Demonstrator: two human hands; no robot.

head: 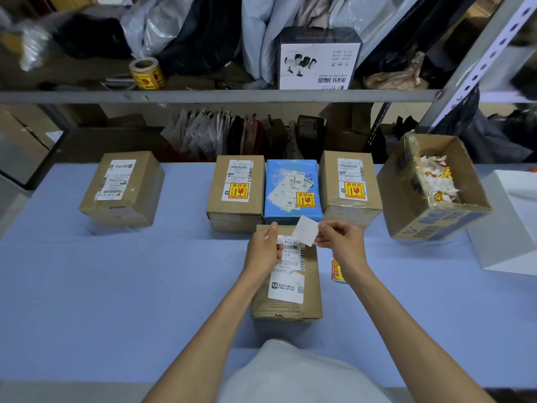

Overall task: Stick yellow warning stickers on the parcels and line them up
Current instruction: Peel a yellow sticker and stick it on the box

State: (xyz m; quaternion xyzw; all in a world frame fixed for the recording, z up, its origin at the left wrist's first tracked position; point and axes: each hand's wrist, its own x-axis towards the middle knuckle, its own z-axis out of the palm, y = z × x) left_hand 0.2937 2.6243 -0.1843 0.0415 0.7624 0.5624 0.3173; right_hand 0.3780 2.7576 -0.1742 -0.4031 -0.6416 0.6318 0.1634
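A brown parcel (287, 286) with a white shipping label lies in front of me on the blue table (116, 286). My right hand (340, 239) pinches a small white paper slip (305, 230) above the parcel's far edge. My left hand (263, 248) hovers over the parcel's far left corner, thumb against curled fingers; whether it pinches anything is hidden. A yellow sticker strip (337, 270) lies on the table, partly behind my right forearm. Behind, a brown parcel (235, 193), a blue parcel (293, 190) and another brown parcel (350, 184) stand side by side, each with a yellow warning sticker. Further left is a lone brown parcel (122, 189) with no yellow sticker.
An open carton (433, 187) holding crumpled sticker backings stands at the right, beside a white box (511, 222). On the shelf above are a roll of yellow stickers (146, 72) and a barcode scanner box (318, 58). Bags hang behind the table.
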